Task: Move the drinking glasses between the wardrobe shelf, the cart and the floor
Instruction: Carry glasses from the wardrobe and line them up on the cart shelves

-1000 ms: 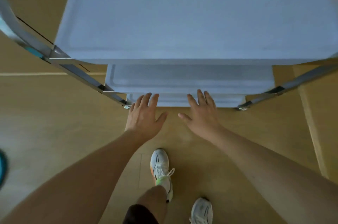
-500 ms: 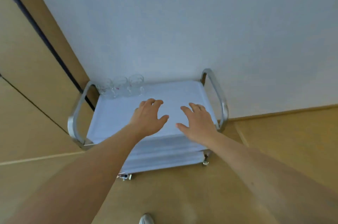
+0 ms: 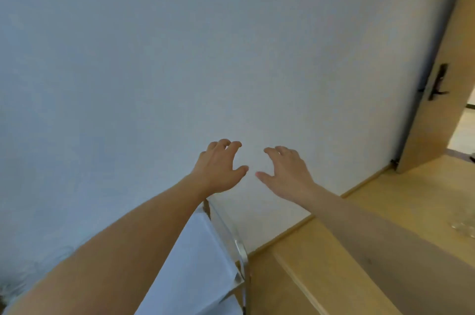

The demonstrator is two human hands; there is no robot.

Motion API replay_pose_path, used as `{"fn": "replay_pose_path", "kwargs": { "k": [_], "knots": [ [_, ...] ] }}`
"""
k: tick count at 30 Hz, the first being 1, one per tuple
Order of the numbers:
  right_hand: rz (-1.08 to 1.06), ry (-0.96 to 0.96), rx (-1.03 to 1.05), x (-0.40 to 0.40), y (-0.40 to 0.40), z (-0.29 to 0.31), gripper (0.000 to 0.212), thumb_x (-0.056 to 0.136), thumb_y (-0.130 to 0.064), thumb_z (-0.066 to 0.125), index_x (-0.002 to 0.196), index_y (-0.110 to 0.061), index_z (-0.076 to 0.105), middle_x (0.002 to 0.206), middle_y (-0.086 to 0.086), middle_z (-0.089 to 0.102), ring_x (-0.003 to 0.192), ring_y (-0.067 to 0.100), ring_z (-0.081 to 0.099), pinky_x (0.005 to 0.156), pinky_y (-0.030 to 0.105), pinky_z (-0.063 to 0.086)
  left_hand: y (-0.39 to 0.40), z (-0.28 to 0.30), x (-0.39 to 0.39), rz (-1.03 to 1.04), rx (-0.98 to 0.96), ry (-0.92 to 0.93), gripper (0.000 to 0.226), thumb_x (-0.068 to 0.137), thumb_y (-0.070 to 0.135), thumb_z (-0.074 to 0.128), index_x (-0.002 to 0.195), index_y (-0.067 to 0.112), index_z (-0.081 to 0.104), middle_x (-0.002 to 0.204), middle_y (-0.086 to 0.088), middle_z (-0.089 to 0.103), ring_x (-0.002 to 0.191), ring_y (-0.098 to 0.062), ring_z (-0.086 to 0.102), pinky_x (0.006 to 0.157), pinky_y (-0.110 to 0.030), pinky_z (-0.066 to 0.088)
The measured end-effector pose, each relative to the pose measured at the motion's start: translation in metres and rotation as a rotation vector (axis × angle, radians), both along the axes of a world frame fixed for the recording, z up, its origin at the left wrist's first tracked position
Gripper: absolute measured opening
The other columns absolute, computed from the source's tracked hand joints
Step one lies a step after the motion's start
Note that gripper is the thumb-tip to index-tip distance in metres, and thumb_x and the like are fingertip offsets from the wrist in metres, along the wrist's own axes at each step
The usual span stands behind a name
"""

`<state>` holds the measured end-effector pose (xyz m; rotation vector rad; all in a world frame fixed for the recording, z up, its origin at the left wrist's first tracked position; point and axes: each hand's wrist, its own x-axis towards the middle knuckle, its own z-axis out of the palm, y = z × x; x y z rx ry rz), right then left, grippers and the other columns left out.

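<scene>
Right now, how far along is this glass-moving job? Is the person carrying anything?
Nothing is being carried: the left hand and right hand are both held out in front of the white wall, fingers loosely curled round nothing. Something glassy shows on the floor at the right edge, too blurred to name. The cart sits below the left arm. How much remains cannot be judged.

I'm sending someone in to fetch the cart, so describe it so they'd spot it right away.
Find the large pale wall left of the wooden door. The cart stands against its foot, low in view under the left arm, beside the wooden floor. It is the only white, flat-topped thing there, with a shiny curved metal handle at its end.
</scene>
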<state>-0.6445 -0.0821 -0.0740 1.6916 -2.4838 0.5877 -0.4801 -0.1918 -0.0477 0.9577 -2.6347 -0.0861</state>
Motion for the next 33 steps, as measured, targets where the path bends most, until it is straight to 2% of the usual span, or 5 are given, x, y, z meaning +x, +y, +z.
{"fn": "replay_pose_path", "kwargs": {
  "k": [9, 14, 18, 23, 33],
  "knots": [
    [-0.454, 0.083, -0.050, -0.122, 0.036, 0.052, 0.072, 0.097, -0.058, 0.052, 0.157, -0.025, 0.028, 0.162, 0.008, 0.030, 0.147, 0.031, 0.027, 0.117, 0.046, 0.032, -0.014, 0.051, -0.180, -0.411, 0.031, 0.167, 0.066, 0.095, 0.049, 0.056, 0.152, 0.024, 0.035, 0.157, -0.006, 0.035, 0.143, -0.027, 0.031, 0.112, -0.049, 0.038],
    [-0.622, 0.052, -0.073, -0.157, 0.062, 0.061, 0.071, 0.095, -0.056, 0.056, 0.154, -0.023, 0.034, 0.157, 0.008, 0.036, 0.144, 0.031, 0.030, 0.115, 0.044, 0.034, -0.007, 0.050, -0.246, -0.600, 0.010, 0.108, 0.068, 0.094, 0.049, 0.057, 0.152, 0.023, 0.034, 0.156, -0.007, 0.035, 0.142, -0.028, 0.032, 0.110, -0.047, 0.040],
    [-0.782, 0.054, -0.065, -0.174, 0.098, 0.051, 0.063, 0.093, -0.054, 0.060, 0.145, -0.023, 0.046, 0.150, 0.010, 0.044, 0.139, 0.032, 0.036, 0.109, 0.045, 0.039, 0.013, 0.045, -0.299, -0.722, 0.021, 0.115, 0.068, 0.094, 0.050, 0.058, 0.152, 0.023, 0.035, 0.155, -0.007, 0.036, 0.140, -0.029, 0.034, 0.109, -0.047, 0.040],
    [-0.965, 0.078, -0.008, -0.199, 0.154, 0.041, 0.071, 0.092, -0.059, 0.060, 0.152, -0.028, 0.039, 0.157, 0.007, 0.038, 0.143, 0.031, 0.034, 0.113, 0.047, 0.037, 0.062, 0.034, -0.360, -0.901, 0.050, 0.097, 0.067, 0.092, 0.051, 0.059, 0.149, 0.024, 0.038, 0.151, -0.004, 0.040, 0.136, -0.027, 0.037, 0.106, -0.045, 0.043],
    [-1.060, 0.094, -0.005, -0.297, 0.243, 0.036, 0.072, 0.091, -0.057, 0.061, 0.153, -0.027, 0.039, 0.159, 0.006, 0.037, 0.144, 0.030, 0.035, 0.114, 0.048, 0.038, 0.157, 0.015, -0.480, -1.049, 0.063, 0.089, 0.071, 0.092, 0.052, 0.060, 0.153, 0.025, 0.034, 0.158, -0.006, 0.033, 0.143, -0.028, 0.032, 0.111, -0.049, 0.040]
  ]
}}
